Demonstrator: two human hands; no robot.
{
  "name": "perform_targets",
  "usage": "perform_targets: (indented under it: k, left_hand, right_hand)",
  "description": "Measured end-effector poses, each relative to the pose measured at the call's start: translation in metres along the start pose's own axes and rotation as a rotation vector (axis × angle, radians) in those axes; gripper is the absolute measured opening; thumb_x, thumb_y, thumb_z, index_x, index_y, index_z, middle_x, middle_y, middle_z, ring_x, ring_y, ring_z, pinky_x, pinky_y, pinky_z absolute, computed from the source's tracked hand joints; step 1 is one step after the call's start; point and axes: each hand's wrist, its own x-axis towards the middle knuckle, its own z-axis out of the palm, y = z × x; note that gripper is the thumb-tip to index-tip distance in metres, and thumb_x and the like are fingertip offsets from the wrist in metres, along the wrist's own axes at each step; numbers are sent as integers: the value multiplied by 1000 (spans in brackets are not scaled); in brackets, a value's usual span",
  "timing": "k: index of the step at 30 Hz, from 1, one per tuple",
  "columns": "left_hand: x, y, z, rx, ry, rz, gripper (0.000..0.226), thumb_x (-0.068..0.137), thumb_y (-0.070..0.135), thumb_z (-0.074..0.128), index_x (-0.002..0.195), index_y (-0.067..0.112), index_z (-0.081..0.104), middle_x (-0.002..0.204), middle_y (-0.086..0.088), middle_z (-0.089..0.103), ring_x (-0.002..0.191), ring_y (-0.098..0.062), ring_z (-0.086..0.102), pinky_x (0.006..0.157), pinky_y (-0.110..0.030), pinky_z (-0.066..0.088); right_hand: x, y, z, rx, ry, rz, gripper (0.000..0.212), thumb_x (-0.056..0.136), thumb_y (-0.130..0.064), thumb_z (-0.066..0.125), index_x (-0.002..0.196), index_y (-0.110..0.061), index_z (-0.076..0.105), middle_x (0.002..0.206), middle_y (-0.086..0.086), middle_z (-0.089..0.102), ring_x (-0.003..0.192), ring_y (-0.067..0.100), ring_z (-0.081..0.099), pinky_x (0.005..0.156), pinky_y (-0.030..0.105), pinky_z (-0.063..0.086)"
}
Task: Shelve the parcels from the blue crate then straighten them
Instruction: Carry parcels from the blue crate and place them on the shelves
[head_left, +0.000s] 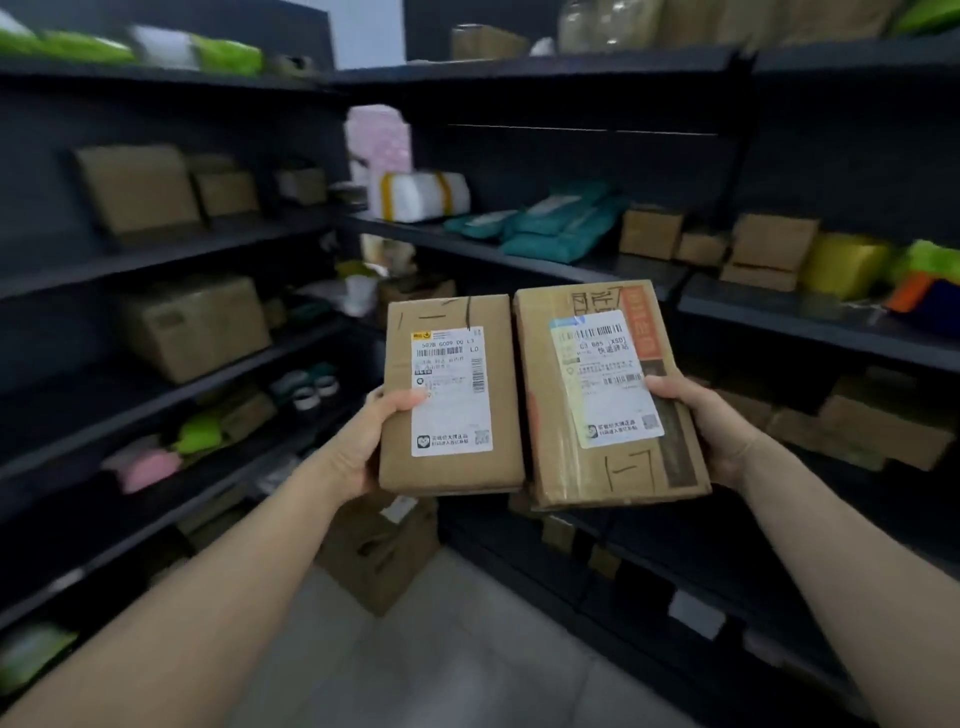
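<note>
Head view: the left hand (363, 441) grips a small brown cardboard parcel (447, 389) and the right hand (711, 421) a larger orange-striped cardboard parcel (602, 395), fingers (670, 387) clamped on each, in mid-air before dark metal shelves (571, 267). Neither is shelved yet, and straightening probably remains. The blue crate is unseen.

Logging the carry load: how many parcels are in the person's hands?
2. The left box is in the left hand, the right box in the right hand, side by side, labels facing the camera. Anything behind them would be hidden.
</note>
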Motion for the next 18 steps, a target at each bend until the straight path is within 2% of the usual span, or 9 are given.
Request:
perform_targets:
  k: [5, 9, 14, 18]
  left_hand:
    - [-61, 5, -76, -38, 249, 62, 80, 66, 32, 73, 137, 16, 42, 120, -15, 66, 109, -35, 63, 88, -47, 53]
    - [-115, 16, -145, -32, 392, 102, 78, 67, 35, 75, 136, 20, 41, 114, -12, 69, 101, -31, 67, 69, -39, 57]
    - [-176, 30, -232, -6, 547, 157, 85, 65, 42, 74, 138, 22, 36, 117, -11, 68, 108, -33, 64, 91, -51, 50]
    - [-215, 40, -305, -35, 652, 199, 87, 65, 41, 73, 140, 22, 34, 120, -12, 66, 110, -34, 62, 94, -54, 48]
  right_hand:
    - [50, 4, 75, -68, -254, 47, 55, 72, -34, 72, 124, -31, 55, 108, 14, 73, 90, 31, 72, 65, 41, 59]
    - [82, 7, 166, -114, -431, 54, 56, 73, -31, 71, 126, -33, 53, 106, 13, 73, 89, 30, 73, 63, 40, 59]
    - [106, 24, 291, -138, -626, 15, 53, 74, -27, 68, 124, -35, 53, 109, 11, 72, 93, 30, 72, 65, 40, 59]
    - [122, 42, 390, -188, -713, 28, 52, 76, -28, 66, 126, -32, 51, 111, 12, 72, 93, 30, 71, 69, 43, 60]
